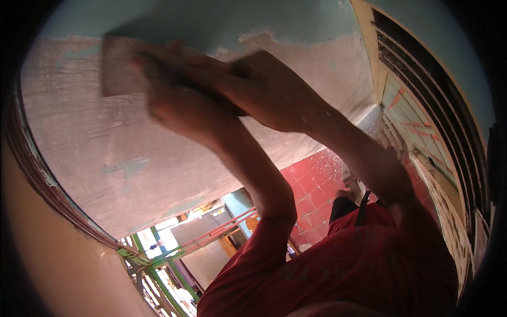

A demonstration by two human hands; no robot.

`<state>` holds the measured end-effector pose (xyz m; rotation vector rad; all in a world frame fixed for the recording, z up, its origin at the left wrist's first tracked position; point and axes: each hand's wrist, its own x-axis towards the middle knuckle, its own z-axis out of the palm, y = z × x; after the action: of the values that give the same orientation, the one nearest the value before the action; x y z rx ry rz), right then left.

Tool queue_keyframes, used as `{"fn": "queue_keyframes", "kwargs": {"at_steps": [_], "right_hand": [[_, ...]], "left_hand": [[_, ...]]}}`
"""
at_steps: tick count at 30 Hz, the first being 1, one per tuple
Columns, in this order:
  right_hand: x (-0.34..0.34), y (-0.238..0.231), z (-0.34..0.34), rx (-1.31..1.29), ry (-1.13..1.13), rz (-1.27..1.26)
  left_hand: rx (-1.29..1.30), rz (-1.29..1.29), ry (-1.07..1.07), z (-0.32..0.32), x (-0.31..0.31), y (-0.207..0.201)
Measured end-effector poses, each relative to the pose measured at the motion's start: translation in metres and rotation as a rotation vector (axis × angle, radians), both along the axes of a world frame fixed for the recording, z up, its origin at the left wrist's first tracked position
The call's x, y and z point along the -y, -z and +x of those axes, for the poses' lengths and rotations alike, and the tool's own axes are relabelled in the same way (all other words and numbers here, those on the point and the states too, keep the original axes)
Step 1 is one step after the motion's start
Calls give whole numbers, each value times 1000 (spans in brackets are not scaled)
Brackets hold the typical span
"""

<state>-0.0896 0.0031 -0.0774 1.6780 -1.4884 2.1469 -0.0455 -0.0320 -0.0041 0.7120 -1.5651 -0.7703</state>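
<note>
Both my hands are raised together at a wall (79,132), closed around a flat, rectangular scraper (117,66). My left hand (177,108) grips it from the near side. Just right of it, my right hand (253,87) overlaps the grip; motion smears the fingers of both. The scraper's broad pale end sticks out to the left against the wall, its handle hidden by my hands. Bare pinkish plaster covers most of the wall, with ragged blue-green paint (296,21) along the top and a small leftover paint patch (129,168) lower down.
On the right is a dark slatted vent (428,84) in a cream frame, above a pale panel (417,124). Red floor tiles (311,185) lie below, sprinkled with pale flakes. A green metal frame (171,269) stands at lower left, near a brown-edged trim (39,174).
</note>
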Motion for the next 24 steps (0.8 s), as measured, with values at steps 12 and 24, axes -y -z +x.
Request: {"fn": "queue_keyframes", "kwargs": {"at_steps": [12, 24], "right_hand": [[-49, 86, 14, 559, -463, 689], [-45, 66, 9, 358, -366, 527]], "left_hand": [[-31, 331, 6, 21, -27, 109], [-68, 293, 23, 15, -23, 82]]}}
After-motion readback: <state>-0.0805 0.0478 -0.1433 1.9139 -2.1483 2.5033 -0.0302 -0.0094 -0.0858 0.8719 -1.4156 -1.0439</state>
